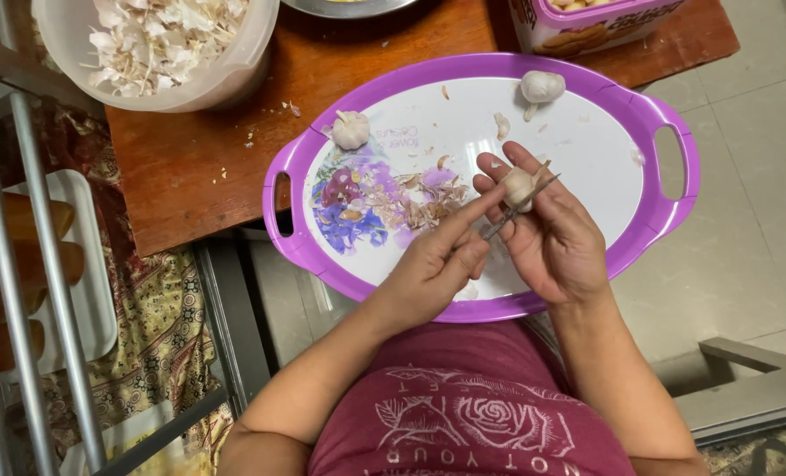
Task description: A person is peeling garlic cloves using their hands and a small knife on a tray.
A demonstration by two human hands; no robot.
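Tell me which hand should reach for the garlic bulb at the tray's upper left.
Probably left. The left hand holds only a thin knife and is nearer that bulb; the right hand is cradling a garlic piece.

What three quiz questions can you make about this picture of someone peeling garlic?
1. True or false: the right hand holds a garlic clove.
2. How many whole garlic bulbs lie on the purple tray? A) one B) two C) five
3. What fills the plastic bowl on the wooden table?

Key:
1. True. The left hand works a thin metal tool against it.
2. B: one bulb near the left side and another bulb at the far rim.
3. Papery garlic skins.
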